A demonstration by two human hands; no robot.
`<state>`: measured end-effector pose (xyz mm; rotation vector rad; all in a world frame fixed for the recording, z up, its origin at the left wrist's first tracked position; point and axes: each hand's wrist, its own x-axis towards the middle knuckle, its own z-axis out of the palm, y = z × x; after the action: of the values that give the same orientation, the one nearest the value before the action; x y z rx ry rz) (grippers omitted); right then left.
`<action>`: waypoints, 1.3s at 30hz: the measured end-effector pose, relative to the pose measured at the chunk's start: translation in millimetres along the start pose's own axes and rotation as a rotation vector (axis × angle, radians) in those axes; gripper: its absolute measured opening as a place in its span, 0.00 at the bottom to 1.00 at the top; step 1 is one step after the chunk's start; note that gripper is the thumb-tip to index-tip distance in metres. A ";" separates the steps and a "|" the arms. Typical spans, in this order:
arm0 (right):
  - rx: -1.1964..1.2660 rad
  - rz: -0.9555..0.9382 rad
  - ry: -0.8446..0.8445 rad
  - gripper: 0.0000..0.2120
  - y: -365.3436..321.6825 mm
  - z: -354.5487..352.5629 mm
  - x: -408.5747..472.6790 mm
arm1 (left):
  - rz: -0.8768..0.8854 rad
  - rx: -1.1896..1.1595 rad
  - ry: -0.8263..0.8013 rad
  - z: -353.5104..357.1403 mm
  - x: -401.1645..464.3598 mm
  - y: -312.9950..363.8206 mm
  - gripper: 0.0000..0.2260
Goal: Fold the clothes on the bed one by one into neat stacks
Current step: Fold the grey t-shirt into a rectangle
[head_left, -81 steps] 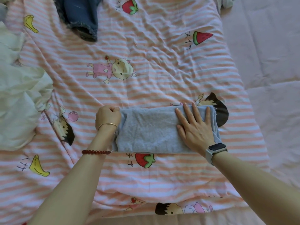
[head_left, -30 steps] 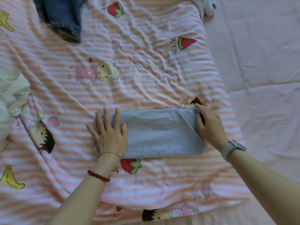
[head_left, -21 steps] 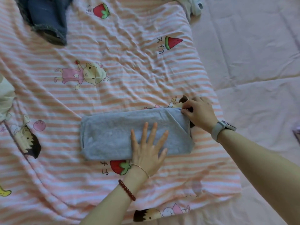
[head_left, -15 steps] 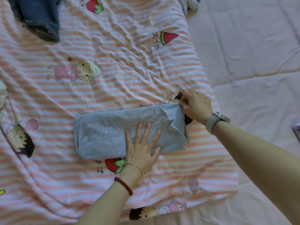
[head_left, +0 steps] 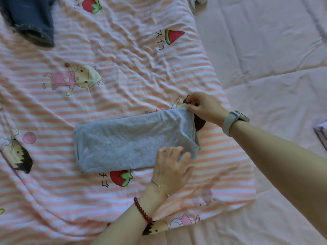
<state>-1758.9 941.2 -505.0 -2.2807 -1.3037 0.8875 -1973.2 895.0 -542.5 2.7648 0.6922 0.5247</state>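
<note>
- Pinching with thumb and curled fingers, my right hand [head_left: 203, 107] holds the far right corner of the folded grey knit garment [head_left: 131, 143], lifting that corner slightly off the bedding.
- Curled fingertips of my left hand [head_left: 172, 169] now press on the near right edge of the garment; half a second ago this hand lay flat with fingers spread nearer the cloth's middle, so it has slid right and bunched up.
- I cannot tell whether the left fingers actually grip a fold or only press on it.
- Since that earlier frame the right end of the garment has risen and wrinkled more, while its left end lies flat as before.
- I see the garment lying as a long band across the pink-and-white striped cartoon-print quilt [head_left: 123, 68], just above a printed strawberry.
- On my right wrist sits a pale-strapped smartwatch [head_left: 233, 121]; on the left, a thin gold bangle [head_left: 160, 188] and a dark red bead bracelet [head_left: 142, 210].
- Dark blue denim clothing [head_left: 30, 18] lies at the far left corner of the quilt, well apart from the hands.
</note>
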 end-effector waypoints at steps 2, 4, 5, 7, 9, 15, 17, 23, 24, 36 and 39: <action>0.031 0.017 0.044 0.06 3.7 -1.5 -4.1 | -0.013 0.002 -0.032 3.7 7.1 15.1 0.16; 0.041 0.032 0.032 0.06 6.1 -0.6 -10.6 | -0.079 0.011 -0.067 4.8 15.2 22.5 0.22; 0.026 0.047 0.005 0.08 6.0 1.7 -14.0 | -0.115 0.000 -0.064 4.4 19.1 24.0 0.24; -0.033 0.101 -0.021 0.09 4.8 7.1 -17.7 | -0.128 -0.015 -0.022 3.5 25.7 24.9 0.18; -0.132 0.129 0.001 0.10 1.7 11.1 -16.9 | -0.094 0.007 -0.009 1.6 28.2 25.1 0.09; -0.088 0.200 -0.050 0.14 -0.5 10.6 -13.6 | -0.042 -0.111 -0.012 -4.4 21.3 19.0 0.07; 0.045 0.258 -0.026 0.13 2.2 6.1 -12.5 | -0.043 -0.166 0.010 -6.8 19.0 16.2 0.07; 0.475 0.385 0.013 0.12 1.0 8.3 -10.3 | -0.052 -0.214 0.089 -15.0 19.6 14.7 0.04; 0.512 0.405 0.024 0.12 1.3 9.7 -10.2 | -0.065 -0.234 0.101 -16.3 18.8 14.3 0.03; 0.212 0.120 0.138 0.03 12.4 11.9 -18.7 | -0.031 -0.250 0.045 -15.4 18.6 19.0 0.07; 0.117 0.117 0.148 0.03 12.1 10.5 -23.1 | -0.012 -0.242 -0.081 -8.2 25.0 24.4 0.05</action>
<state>-1767.1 915.3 -511.9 -2.3013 -1.0381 0.7931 -1945.9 887.6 -520.3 2.5389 0.5852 0.4584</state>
